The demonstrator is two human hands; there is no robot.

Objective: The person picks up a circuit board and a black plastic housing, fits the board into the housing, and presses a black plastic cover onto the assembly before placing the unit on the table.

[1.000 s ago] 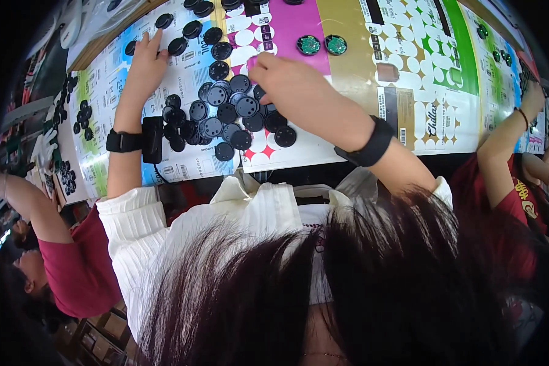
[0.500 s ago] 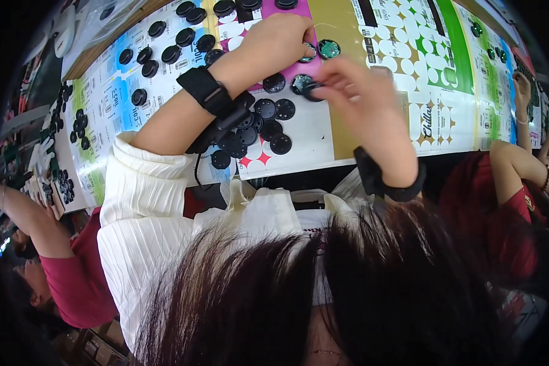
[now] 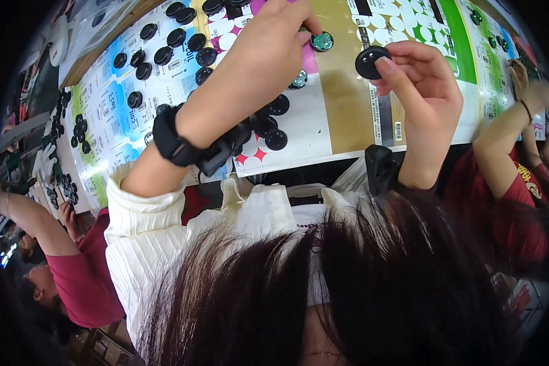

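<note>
My right hand [image 3: 422, 85] holds a round black disc [image 3: 369, 61] between thumb and fingertips, lifted above the table. My left hand [image 3: 274, 43] reaches across to the middle of the table, its fingertips touching a small disc with a green glittery face [image 3: 321, 41]. A second green-faced disc [image 3: 299, 79] lies just below it. Both wrists wear black bands. Beneath my left forearm sit a few loose black discs [image 3: 276, 122]. Several more black discs [image 3: 183, 36] lie in rows at the far left on a colourful printed sheet [image 3: 341, 110].
My own dark hair fills the lower part of the view. A person in red sits at the right with an arm [image 3: 506, 128] on the table. Another person in red [image 3: 73, 274] sits at the lower left. More black discs [image 3: 73, 131] lie at the left edge.
My right hand has lifted a black disc up and to the right, away from the pile. My left hand has stretched further right to the green-faced disc.
</note>
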